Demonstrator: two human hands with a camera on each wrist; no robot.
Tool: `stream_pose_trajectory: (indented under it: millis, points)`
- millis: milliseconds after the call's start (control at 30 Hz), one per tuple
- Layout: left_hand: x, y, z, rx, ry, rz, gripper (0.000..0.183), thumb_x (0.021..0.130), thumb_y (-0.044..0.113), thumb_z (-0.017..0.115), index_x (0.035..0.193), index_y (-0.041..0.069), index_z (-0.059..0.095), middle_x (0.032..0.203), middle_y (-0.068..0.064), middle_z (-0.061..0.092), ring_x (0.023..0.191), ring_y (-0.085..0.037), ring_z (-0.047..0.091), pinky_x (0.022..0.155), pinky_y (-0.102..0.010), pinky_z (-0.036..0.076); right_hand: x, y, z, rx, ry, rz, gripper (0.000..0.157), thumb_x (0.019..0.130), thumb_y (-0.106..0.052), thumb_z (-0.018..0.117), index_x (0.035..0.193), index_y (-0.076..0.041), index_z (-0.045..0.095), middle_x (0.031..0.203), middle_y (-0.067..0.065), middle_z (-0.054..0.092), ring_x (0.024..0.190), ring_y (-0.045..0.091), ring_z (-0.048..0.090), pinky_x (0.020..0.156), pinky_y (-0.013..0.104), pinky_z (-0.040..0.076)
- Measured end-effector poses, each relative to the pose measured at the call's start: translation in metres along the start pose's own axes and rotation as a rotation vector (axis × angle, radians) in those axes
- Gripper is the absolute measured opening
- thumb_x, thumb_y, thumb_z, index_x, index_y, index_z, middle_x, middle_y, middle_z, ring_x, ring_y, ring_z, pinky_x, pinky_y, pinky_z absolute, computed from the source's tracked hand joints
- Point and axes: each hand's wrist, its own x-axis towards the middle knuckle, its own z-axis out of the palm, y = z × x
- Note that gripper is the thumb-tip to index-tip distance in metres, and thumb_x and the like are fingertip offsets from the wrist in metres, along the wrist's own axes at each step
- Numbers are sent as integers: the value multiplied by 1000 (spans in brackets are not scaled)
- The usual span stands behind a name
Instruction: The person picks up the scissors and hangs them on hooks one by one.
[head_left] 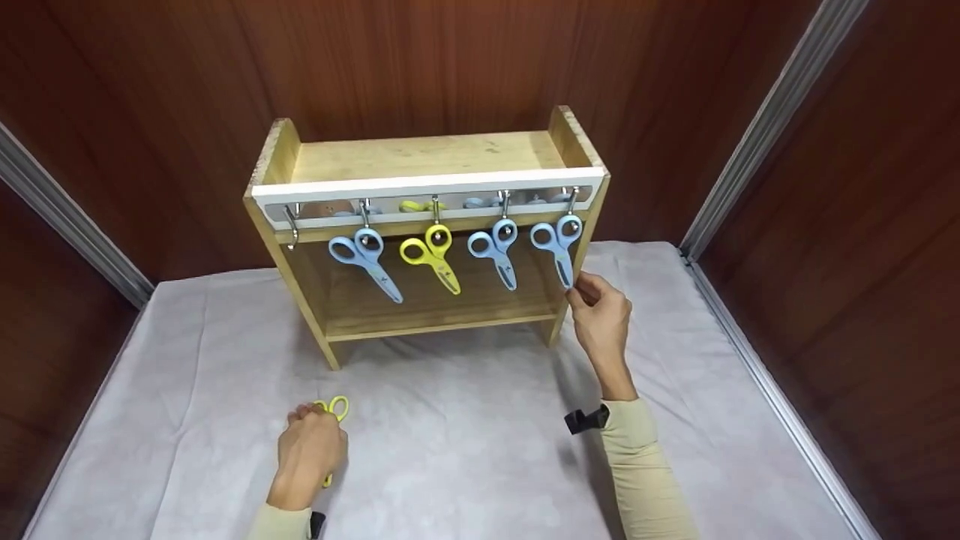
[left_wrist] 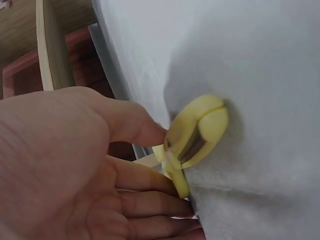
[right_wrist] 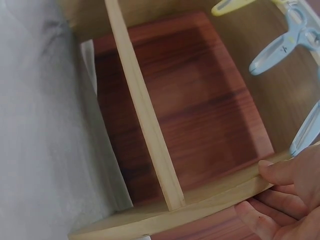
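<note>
On the cloth, my left hand (head_left: 311,450) pinches a pair of yellow scissors (head_left: 340,407) between thumb and fingers; one loop shows past the fingertips, and most of the blades are hidden. The loops (left_wrist: 212,125) lie near the cloth in the left wrist view. My right hand (head_left: 602,315) grips the side panel of a small wooden shelf (head_left: 442,330), thumb inside and fingers outside. Just above that hand hang light blue scissors (head_left: 559,244). More blue scissors (head_left: 367,259), yellow scissors (head_left: 431,255) and blue scissors (head_left: 495,251) hang from the shelf's hooks.
A white rail (head_left: 427,182) along the shelf's front carries several metal hooks; the leftmost hook (head_left: 292,229) bears no scissors. Grey cloth (head_left: 450,450) covers the table. Reddish-brown wood panels (head_left: 420,67) with metal trim stand behind and at both sides.
</note>
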Motion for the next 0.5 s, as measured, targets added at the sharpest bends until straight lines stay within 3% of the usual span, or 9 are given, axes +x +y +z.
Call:
stream_pose_trajectory:
  millis: [100, 200, 500]
  points:
    - [5, -1, -3, -31, -22, -14, 20, 83, 10, 59, 77, -9, 63, 73, -22, 57, 63, -36, 57, 50, -47, 50, 0, 0, 0, -7, 2, -1, 24, 87, -10, 71, 110, -6, 74, 104, 11, 77, 93, 21, 74, 83, 34, 60]
    - [11, -1, -6, -63, -37, -16, 22, 80, 10, 62, 60, 6, 56, 62, -10, 53, 55, -28, 53, 46, -41, 44, 0, -1, 0, -21, 11, -6, 24, 87, -11, 71, 110, -6, 74, 104, 12, 77, 93, 22, 74, 83, 36, 60]
    - [19, -2, -7, -86, -58, -34, 26, 79, 15, 63, 57, 11, 49, 59, -6, 50, 52, -23, 48, 44, -37, 39, 0, -1, 0, -11, 15, -20, 22, 87, -10, 71, 109, -7, 74, 103, 11, 77, 92, 21, 75, 80, 31, 60]
